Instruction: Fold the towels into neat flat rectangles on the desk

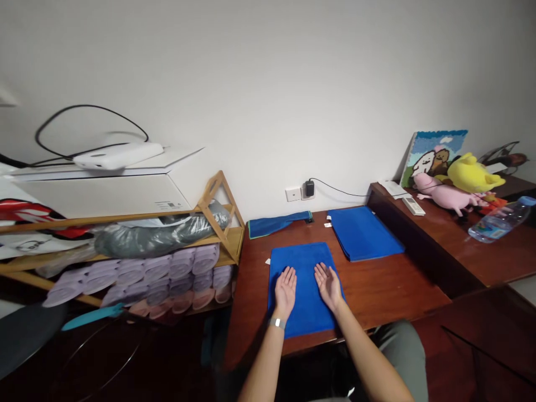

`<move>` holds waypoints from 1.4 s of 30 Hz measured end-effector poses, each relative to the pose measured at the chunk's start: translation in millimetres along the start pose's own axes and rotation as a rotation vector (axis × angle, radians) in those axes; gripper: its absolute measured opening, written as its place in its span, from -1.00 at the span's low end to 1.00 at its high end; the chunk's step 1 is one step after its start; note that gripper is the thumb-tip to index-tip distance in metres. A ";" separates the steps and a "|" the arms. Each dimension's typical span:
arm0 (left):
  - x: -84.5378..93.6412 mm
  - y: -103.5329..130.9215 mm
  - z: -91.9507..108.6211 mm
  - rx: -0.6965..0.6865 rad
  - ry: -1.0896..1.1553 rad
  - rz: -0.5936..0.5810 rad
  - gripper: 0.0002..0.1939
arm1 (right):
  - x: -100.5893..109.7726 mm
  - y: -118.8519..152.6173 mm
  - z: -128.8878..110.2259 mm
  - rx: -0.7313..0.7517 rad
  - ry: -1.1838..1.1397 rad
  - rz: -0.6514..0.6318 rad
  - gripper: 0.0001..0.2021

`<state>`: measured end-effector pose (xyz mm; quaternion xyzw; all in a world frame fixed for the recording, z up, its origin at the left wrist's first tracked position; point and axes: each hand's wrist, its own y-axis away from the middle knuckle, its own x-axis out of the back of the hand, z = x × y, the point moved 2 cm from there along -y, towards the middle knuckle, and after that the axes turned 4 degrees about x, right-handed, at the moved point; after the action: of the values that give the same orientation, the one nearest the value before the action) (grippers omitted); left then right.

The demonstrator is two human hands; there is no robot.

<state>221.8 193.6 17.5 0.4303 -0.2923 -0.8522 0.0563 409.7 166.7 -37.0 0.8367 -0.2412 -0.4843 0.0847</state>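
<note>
A blue cloth [307,312] lies flat on the brown wooden table [251,307], a small white tag at its left edge. Over its left part is my left hand [286,291], palm up with fingers stretched out and nothing in it. My right hand [329,285] is palm up too, fingers extended and bare, above the cloth's right side. I cannot tell whether the hands touch the cloth. To the right, a folded stack of blue cloths [364,231] with white tags lies on the table. A narrow folded blue cloth with green edging [278,224] rests along the wall.
A wooden shelf [234,240] at left holds several purple and pink slippers [180,262], a wrapped grey bundle [159,237] and a white box [117,195]. On the higher right surface are plush toys [448,195], a remote [414,206], a painting [435,156] and a plastic bottle [500,221].
</note>
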 end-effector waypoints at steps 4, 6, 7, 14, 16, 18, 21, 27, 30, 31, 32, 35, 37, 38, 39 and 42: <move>43.5 14.6 17.1 -0.045 -0.007 0.027 -0.50 | 28.1 2.7 -42.5 0.132 -0.021 0.065 -0.65; 68.5 24.8 24.4 -0.132 -0.025 0.045 -0.51 | 32.3 6.2 -58.7 0.170 -0.022 0.096 -0.65; 77.1 30.1 25.9 -0.192 -0.037 0.046 -0.51 | 30.1 9.5 -62.1 0.178 -0.025 0.105 -0.65; 57.8 48.0 -40.7 -0.159 -0.189 -0.238 -0.47 | -13.0 70.0 24.5 0.057 -0.001 -0.116 -0.55; 54.8 45.5 -64.2 -0.075 -0.201 -0.243 -0.49 | -10.2 85.9 54.3 0.015 0.029 -0.113 -0.52; 60.8 42.1 -73.0 -0.048 -0.174 -0.204 -0.52 | 0.8 92.4 64.5 0.013 0.043 -0.065 -0.48; 81.5 40.5 -57.3 -0.076 -0.130 -0.124 -0.54 | 24.5 87.9 39.7 0.057 0.067 -0.002 -0.42; 133.3 62.3 -1.8 -0.236 -0.103 0.020 -0.69 | 63.7 79.0 -47.9 0.245 0.105 0.159 -0.51; 126.7 76.2 -1.1 -0.258 -0.094 -0.004 -0.64 | 54.9 87.6 -45.1 0.252 0.088 0.127 -0.57; 116.4 78.7 -6.2 -0.249 -0.101 -0.043 -0.61 | 47.2 91.7 -35.0 0.236 0.073 0.093 -0.57; 103.3 80.0 -13.4 -0.236 -0.113 -0.090 -0.60 | 38.5 95.8 -21.4 0.208 0.058 0.051 -0.56; 64.4 75.7 -40.9 -0.148 -0.158 -0.187 -0.60 | 17.0 104.8 25.8 0.097 0.030 -0.053 -0.56; 54.3 69.2 -54.8 -0.089 -0.164 -0.159 -0.63 | 15.7 105.6 47.2 0.045 0.021 -0.048 -0.58; 56.0 66.0 -57.8 -0.083 -0.155 -0.128 -0.64 | 19.6 104.3 51.5 0.036 0.017 -0.030 -0.57; 61.7 63.5 -57.7 -0.092 -0.142 -0.096 -0.64 | 26.3 102.2 50.9 0.038 0.013 -0.007 -0.56; 93.4 62.3 -43.0 -0.144 -0.097 -0.025 -0.64 | 56.0 94.6 25.4 0.086 0.011 0.055 -0.55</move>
<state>186.8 90.6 -33.7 0.3869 -0.2273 -0.8915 0.0619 380.9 59.5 -57.7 0.8353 -0.2842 -0.4664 0.0635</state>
